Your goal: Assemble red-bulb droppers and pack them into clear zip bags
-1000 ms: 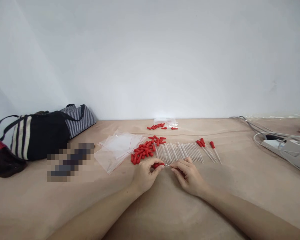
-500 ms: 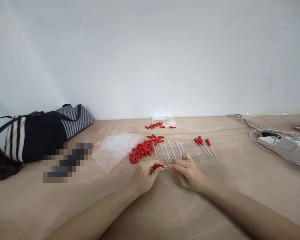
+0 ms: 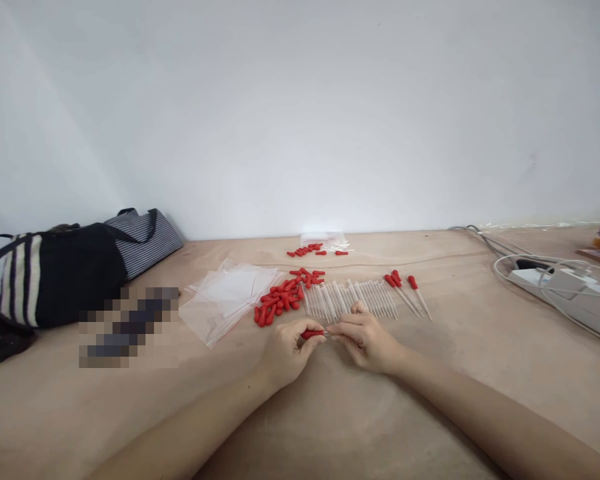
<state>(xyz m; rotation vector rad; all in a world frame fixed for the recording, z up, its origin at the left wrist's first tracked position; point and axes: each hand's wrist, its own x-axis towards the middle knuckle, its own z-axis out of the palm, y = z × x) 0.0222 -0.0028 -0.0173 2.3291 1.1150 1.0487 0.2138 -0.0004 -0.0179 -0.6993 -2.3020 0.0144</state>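
Between the thumb and fingers of my left hand (image 3: 289, 350) is a red rubber dropper bulb (image 3: 311, 334), its neck pointing right. My right hand (image 3: 367, 339) pinches a thin glass dropper tube (image 3: 326, 333), of which only a short end shows at the bulb's mouth. Whether the end sits inside the bulb I cannot tell. Just beyond my hands lie a row of clear glass tubes (image 3: 350, 300) and a heap of red bulbs (image 3: 280, 300). To the right, several droppers with red bulbs fitted (image 3: 410, 293) lie side by side.
Clear zip bags (image 3: 225, 293) lie left of the bulbs. Farther back are more red bulbs (image 3: 305, 250) by a small bag (image 3: 325, 238). A black bag (image 3: 80, 273) stands at left, beside a blurred-out patch. A white power strip (image 3: 565, 293) with cables is at right.
My right hand has come closer to my left, and less of the glass tube shows between them. The whole view has shifted slightly.
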